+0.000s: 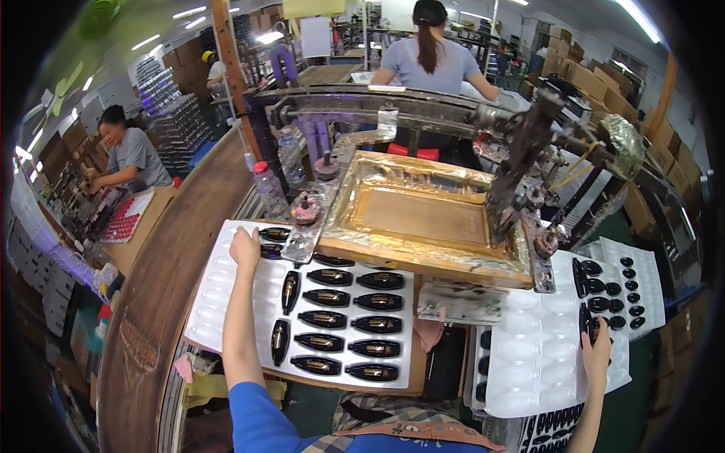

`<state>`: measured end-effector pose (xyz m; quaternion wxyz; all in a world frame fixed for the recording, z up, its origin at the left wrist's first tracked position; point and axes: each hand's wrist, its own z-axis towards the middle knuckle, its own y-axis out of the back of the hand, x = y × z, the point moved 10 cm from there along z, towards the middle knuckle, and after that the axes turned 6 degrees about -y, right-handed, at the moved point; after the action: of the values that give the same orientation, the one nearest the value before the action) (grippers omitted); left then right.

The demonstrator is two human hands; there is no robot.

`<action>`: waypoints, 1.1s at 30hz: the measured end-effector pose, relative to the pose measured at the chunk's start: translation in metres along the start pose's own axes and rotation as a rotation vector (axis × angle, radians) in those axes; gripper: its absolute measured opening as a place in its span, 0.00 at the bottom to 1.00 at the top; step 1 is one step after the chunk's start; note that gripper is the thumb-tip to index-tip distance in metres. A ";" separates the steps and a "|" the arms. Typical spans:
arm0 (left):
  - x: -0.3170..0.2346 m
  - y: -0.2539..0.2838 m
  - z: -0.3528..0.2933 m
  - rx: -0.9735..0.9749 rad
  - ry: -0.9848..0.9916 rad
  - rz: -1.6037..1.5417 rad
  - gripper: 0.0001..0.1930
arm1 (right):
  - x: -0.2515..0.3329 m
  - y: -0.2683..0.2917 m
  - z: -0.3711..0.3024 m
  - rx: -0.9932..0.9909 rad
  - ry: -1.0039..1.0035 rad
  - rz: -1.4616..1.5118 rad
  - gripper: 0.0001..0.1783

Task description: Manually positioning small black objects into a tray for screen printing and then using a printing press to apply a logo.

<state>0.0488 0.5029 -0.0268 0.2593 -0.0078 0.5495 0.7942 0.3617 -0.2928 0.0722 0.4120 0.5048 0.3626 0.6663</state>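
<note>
On my feed the left hand (244, 248) sits at the left tray (204, 317), by its far-left corner, near black pieces (280, 342); I can't tell whether its fingers are together or apart. Those pieces fill slots toward the tray's right and near edges, many showing gold lettering (326, 299): one bold line, with smaller marks too fine for me to read. My right hand (597, 349) reaches a dark piece (586, 318) near the right tray (521, 370)'s right edge; I can't tell whether the fingers grip it.
</note>
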 end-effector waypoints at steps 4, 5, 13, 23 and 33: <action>-0.185 0.056 -0.076 -0.136 -0.805 -0.580 0.11 | 0.034 0.026 -0.001 -0.042 0.064 0.193 0.21; -0.223 0.086 -0.112 -0.214 -1.038 -0.653 0.11 | 0.061 0.031 -0.004 -0.051 0.262 0.280 0.19; -0.343 0.075 -0.143 0.222 -0.882 -1.232 0.11 | 0.192 -0.039 -0.005 0.465 0.360 0.651 0.18; -0.297 0.081 -0.107 0.591 -0.442 -1.602 0.11 | 0.302 -0.099 -0.028 0.363 0.722 0.374 0.24; -0.008 0.024 -0.034 0.119 0.007 -1.402 0.09 | 0.283 -0.085 -0.039 0.372 0.794 0.269 0.24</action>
<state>0.0360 0.4636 -0.0167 0.7081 -0.3485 0.4584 0.4085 0.2964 -0.0026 0.0927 0.0536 0.3184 0.5371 0.7793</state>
